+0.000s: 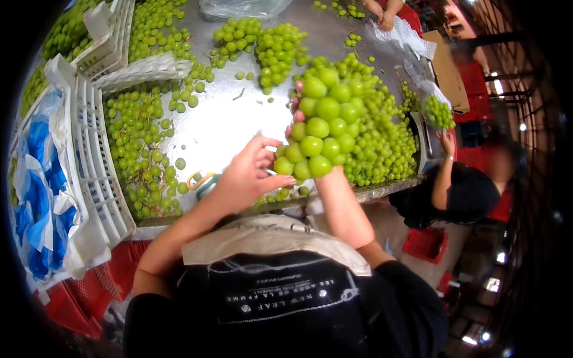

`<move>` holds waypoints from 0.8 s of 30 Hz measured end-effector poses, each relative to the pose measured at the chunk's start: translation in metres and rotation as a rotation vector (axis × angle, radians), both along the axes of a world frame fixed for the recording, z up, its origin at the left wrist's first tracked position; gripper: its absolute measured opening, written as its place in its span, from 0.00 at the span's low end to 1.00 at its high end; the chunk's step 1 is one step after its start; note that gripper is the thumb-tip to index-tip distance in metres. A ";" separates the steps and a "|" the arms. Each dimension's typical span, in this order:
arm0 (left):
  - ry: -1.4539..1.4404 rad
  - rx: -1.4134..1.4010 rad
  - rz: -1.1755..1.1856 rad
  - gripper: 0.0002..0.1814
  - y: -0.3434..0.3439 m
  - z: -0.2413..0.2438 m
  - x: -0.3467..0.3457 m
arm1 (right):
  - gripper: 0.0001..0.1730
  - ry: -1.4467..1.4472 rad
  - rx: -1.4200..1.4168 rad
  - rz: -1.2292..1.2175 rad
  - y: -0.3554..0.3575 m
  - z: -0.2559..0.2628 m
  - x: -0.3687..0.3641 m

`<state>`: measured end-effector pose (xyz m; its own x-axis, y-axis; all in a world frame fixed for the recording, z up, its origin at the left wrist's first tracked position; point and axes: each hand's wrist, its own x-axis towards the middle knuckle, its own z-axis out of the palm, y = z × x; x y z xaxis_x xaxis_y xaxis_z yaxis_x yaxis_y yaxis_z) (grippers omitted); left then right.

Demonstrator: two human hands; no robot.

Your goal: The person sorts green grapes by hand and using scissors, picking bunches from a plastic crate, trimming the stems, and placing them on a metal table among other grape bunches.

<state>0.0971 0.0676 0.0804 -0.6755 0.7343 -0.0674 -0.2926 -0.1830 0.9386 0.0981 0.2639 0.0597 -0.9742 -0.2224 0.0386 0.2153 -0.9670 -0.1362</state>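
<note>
My right hand [296, 117] holds up a bunch of large green grapes [327, 121]; its fingers show along the far left side, and the bunch hides the palm. By the lower left end of the bunch is my left hand [246, 176], thumb and fingers apart around the lowest grapes. Whether it touches them is hard to tell. Beside my left wrist, yellow and green handle loops [203, 181], probably of scissors, lie on the metal table [210, 121]. A large heap of grape bunches [380, 134] lies right of the held bunch, and two more bunches [275, 53] lie beyond it.
Loose grapes [141, 134] cover the table's left side, next to a white plastic crate [96, 147] with blue and white wrapping. Clear plastic [244, 9] lies at the far edge. At right, a co-worker's hand [446, 141] holds grapes; another person's hands [387, 15] are across the table.
</note>
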 end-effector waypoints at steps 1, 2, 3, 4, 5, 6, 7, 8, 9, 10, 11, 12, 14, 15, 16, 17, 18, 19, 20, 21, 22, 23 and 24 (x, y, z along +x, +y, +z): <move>0.000 0.001 0.005 0.26 0.000 -0.001 0.000 | 0.36 -0.007 -0.018 0.005 0.001 -0.002 0.000; -0.003 -0.032 -0.017 0.28 0.000 -0.001 0.001 | 0.36 -0.001 -0.011 0.014 0.001 -0.003 0.001; -0.003 -0.063 -0.040 0.29 0.000 0.000 -0.001 | 0.36 0.007 -0.002 0.023 0.003 -0.004 0.000; -0.003 -0.095 -0.064 0.30 -0.001 0.001 -0.002 | 0.36 0.017 0.057 0.010 0.004 -0.003 0.000; 0.096 -0.174 -0.049 0.32 -0.003 0.002 -0.004 | 0.36 0.025 0.117 -0.001 0.004 -0.002 0.000; 0.202 -0.252 -0.032 0.35 -0.006 0.003 -0.007 | 0.36 0.040 0.227 -0.034 0.004 0.001 0.000; 0.307 -0.330 -0.015 0.37 -0.010 0.002 -0.011 | 0.36 0.055 0.336 -0.067 0.003 0.006 0.000; 0.346 -0.308 0.060 0.39 -0.013 0.000 -0.015 | 0.37 0.033 0.399 -0.054 0.001 0.013 0.000; 0.381 -0.291 0.133 0.41 -0.018 -0.005 -0.019 | 0.38 -0.051 0.474 -0.058 -0.003 0.017 0.001; 0.416 -0.273 0.207 0.42 -0.021 -0.009 -0.024 | 0.40 -0.136 0.548 -0.061 -0.006 0.021 0.001; 0.361 -0.137 0.282 0.41 -0.018 -0.015 -0.032 | 0.41 -0.221 0.623 -0.063 -0.009 0.022 0.002; 0.303 -0.012 0.358 0.40 -0.019 -0.020 -0.041 | 0.42 -0.217 0.627 0.066 -0.008 0.017 0.005; 0.263 -0.027 0.339 0.30 -0.024 -0.006 -0.059 | 0.42 -0.273 0.647 0.211 -0.011 0.008 0.011; 0.218 -0.072 0.296 0.29 -0.025 -0.002 -0.066 | 0.42 -0.297 0.656 0.293 -0.014 0.006 0.014; 0.194 -0.101 0.234 0.28 -0.024 -0.002 -0.073 | 0.40 -0.341 0.711 0.356 -0.017 0.009 0.016; 0.170 -0.129 0.171 0.26 -0.023 -0.003 -0.079 | 0.39 -0.317 0.737 0.420 -0.019 0.006 0.016; 0.147 -0.150 0.105 0.25 -0.020 -0.003 -0.084 | 0.39 -0.292 0.768 0.478 -0.017 0.002 0.015; 0.090 -0.124 0.045 0.24 -0.017 -0.004 -0.086 | 0.38 -0.266 0.797 0.535 -0.016 -0.003 0.014; 0.032 -0.098 -0.017 0.23 -0.014 -0.007 -0.087 | 0.36 -0.216 0.723 0.590 -0.014 -0.010 0.012; -0.023 -0.064 -0.081 0.22 -0.010 -0.012 -0.089 | 0.37 -0.203 0.701 0.587 -0.013 -0.015 0.012; -0.118 0.010 -0.138 0.20 -0.007 -0.018 -0.089 | 0.37 -0.190 0.679 0.583 -0.013 -0.019 0.011; -0.100 0.021 -0.127 0.19 -0.005 -0.023 -0.089 | 0.38 -0.177 0.656 0.578 -0.013 -0.023 0.011; -0.086 0.032 -0.119 0.19 -0.004 -0.029 -0.089 | 0.38 -0.185 0.631 0.567 -0.013 -0.028 0.012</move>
<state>0.0082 0.0634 0.0512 -0.5763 0.8116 -0.0963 -0.3927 -0.1717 0.9035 0.1104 0.2508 0.0320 -0.6884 -0.6029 -0.4032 0.7134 -0.4626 -0.5263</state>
